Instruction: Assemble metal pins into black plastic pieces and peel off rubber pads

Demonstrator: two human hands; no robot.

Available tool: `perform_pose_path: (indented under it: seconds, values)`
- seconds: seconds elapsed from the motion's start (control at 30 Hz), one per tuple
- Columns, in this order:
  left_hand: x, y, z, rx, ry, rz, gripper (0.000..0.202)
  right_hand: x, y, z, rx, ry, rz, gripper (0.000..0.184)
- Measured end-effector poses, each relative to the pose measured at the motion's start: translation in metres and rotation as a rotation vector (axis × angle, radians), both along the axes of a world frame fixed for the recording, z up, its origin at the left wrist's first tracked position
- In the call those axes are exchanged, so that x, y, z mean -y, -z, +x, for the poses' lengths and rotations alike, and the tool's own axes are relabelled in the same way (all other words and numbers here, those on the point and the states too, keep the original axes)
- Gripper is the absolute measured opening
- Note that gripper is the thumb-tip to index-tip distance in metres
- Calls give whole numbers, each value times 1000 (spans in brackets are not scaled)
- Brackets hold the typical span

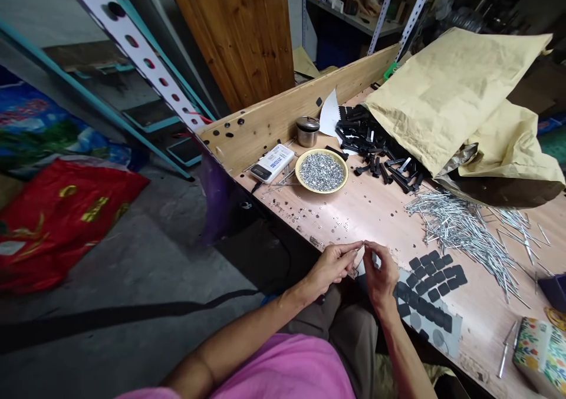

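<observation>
My left hand [332, 265] and my right hand [381, 273] meet at the near edge of the wooden workbench [367, 210], fingertips pinched together on a small thin metal piece between them that I cannot make out clearly. Just right of my right hand lies a grey sheet [435, 322] covered with several black adhesive pads [435, 272]. A heap of shiny metal pins [464, 228] spreads beyond it. A yellow bowl [321, 171] full of tiny metal parts sits farther up the bench.
A big tan paper sack [460, 92] spills black plastic parts [375, 145]. A small steel tin [307, 131] and a white digital scale [273, 162] stand beside the bowl. A floral box [542, 352] is at the right; a red bag [57, 222] lies on the floor.
</observation>
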State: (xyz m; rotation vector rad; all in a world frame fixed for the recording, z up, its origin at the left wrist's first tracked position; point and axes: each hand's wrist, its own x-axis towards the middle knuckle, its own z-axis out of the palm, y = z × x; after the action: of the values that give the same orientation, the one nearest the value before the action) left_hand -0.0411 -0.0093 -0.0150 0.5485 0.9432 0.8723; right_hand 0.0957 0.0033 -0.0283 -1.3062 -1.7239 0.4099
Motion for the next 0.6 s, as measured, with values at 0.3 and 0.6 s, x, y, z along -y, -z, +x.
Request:
perform_pose_path:
  seconds: [0.3,0.6]
  values:
    - [-5,-9,-10,62,143,-28,59,-4,-17,21,-66,-152,-245,23]
    - [-7,-10,-12,90,374,-10,63,-14,-47,45,-19,-445,-305,21]
